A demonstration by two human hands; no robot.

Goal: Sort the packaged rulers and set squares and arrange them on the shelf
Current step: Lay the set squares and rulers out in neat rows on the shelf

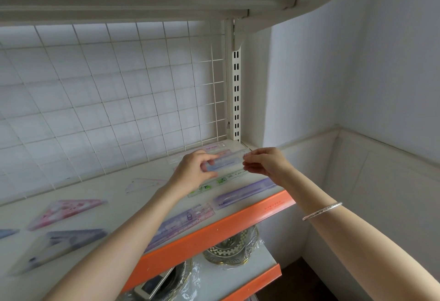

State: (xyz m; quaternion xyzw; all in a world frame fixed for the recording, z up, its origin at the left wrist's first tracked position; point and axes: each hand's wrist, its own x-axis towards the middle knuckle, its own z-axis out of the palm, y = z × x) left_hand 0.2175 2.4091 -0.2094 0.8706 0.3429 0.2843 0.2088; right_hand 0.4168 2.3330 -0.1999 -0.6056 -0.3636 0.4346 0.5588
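Placement step: above the shelf [100,193], just in front of the slotted upright [236,91], a blue packaged ruler [226,161] is held level. The left hand [192,169] and right hand [266,163] pinch its ends; next, probably lower it parallel beside the laid rulers [221,181].

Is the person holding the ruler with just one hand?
No, the left hand and right hand each pinch an end of the clear ruler.

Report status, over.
Left hand, right hand pinch pale packaged ruler by its ends. At right end of shelf, behind green ruler. Nothing in the way.
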